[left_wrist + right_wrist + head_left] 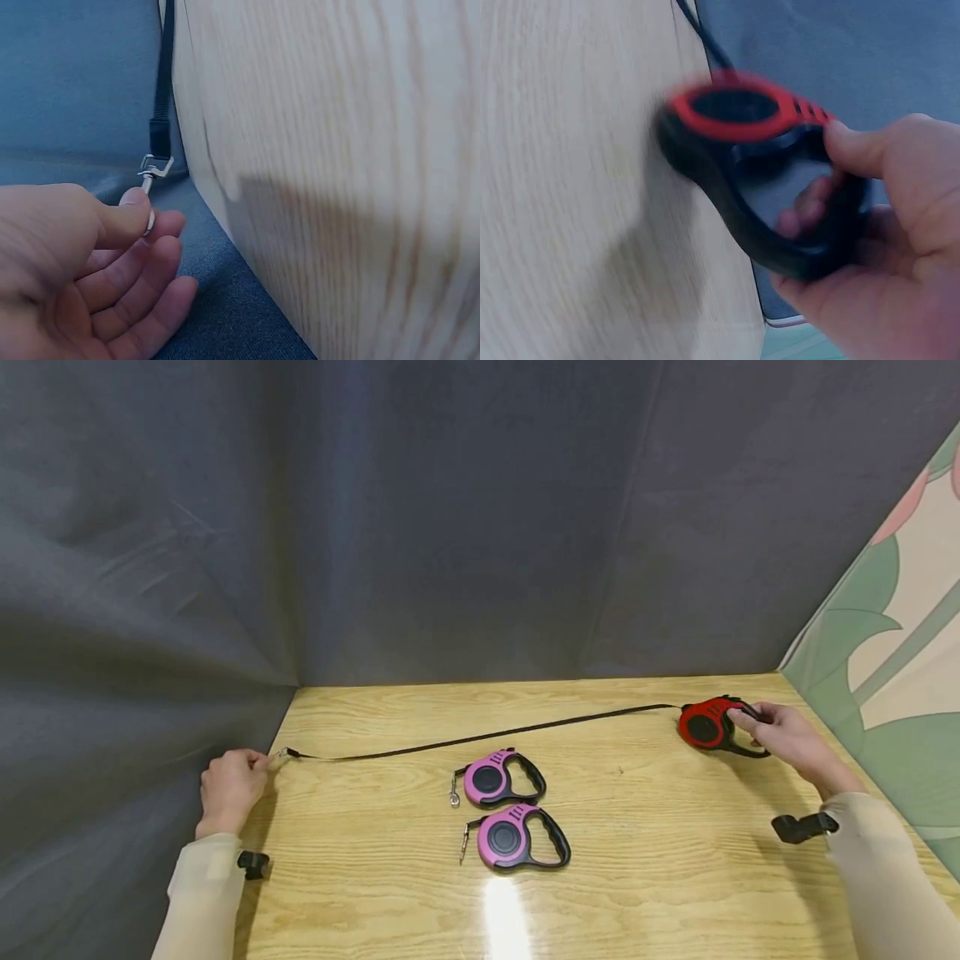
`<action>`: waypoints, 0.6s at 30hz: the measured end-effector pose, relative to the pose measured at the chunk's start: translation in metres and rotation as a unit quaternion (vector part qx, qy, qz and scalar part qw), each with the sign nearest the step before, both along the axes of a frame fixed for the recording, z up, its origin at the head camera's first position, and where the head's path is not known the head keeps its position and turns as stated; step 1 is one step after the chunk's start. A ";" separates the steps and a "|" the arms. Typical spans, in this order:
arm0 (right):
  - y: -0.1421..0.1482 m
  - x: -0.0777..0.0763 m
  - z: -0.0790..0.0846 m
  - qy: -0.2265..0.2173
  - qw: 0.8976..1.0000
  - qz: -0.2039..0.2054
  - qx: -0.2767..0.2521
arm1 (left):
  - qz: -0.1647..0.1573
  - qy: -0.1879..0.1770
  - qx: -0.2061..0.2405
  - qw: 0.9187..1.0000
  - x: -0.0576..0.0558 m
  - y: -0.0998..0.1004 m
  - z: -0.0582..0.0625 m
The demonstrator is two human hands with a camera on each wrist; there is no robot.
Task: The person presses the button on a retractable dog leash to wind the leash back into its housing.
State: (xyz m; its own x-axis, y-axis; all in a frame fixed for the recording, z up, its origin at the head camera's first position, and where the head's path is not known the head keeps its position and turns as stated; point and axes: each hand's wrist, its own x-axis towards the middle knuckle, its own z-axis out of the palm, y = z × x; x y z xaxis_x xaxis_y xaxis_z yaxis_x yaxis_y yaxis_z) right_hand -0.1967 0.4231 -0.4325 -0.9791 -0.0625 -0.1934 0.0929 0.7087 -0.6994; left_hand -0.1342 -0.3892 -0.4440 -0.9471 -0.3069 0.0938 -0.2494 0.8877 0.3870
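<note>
My right hand (787, 739) grips the black handle of a red retractable dog leash (702, 727), its thumb near the ridged button; in the right wrist view, fingers curl through the handle's loop. From the red case a black strap (487, 739) runs pulled out across the table to the left. At its far end my left hand (234, 785) pinches the metal snap hook (148, 174) between thumb and forefinger, by the table's left edge. Two pink retractable leashes, an upper one (487, 779) and a lower one (504, 837), lie mid-table below the strap, their clips pointing left.
The wooden table (637, 877) meets a dark grey cloth wall (480, 527) at the back and left. A panel with painted leaves (892, 693) borders the right side. Small black devices sit on both wrists.
</note>
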 end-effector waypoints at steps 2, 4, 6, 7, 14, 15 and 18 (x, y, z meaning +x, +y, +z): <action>0.000 0.001 -0.001 0.018 1.000 -0.010 -0.003 | 0.004 0.014 0.003 1.000 0.000 0.001 0.002; 0.001 0.003 -0.002 0.041 0.999 -0.017 -0.009 | 0.004 0.024 0.007 1.000 -0.001 0.002 0.003; 0.002 0.004 -0.003 0.056 0.998 -0.028 -0.005 | 0.004 0.033 0.012 0.999 0.000 0.003 0.004; 0.002 0.004 -0.002 0.056 0.998 -0.032 0.001 | 0.005 0.036 0.016 0.999 0.000 0.003 0.005; 0.004 0.005 0.004 0.043 0.996 -0.061 0.043 | 0.019 0.068 0.036 0.997 0.008 0.003 0.006; 0.004 0.005 0.004 0.046 0.996 -0.066 0.046 | 0.020 0.068 0.038 0.997 0.009 0.003 0.005; 0.005 0.005 0.004 0.051 0.994 -0.080 0.052 | 0.020 0.069 0.039 0.997 0.012 0.001 0.004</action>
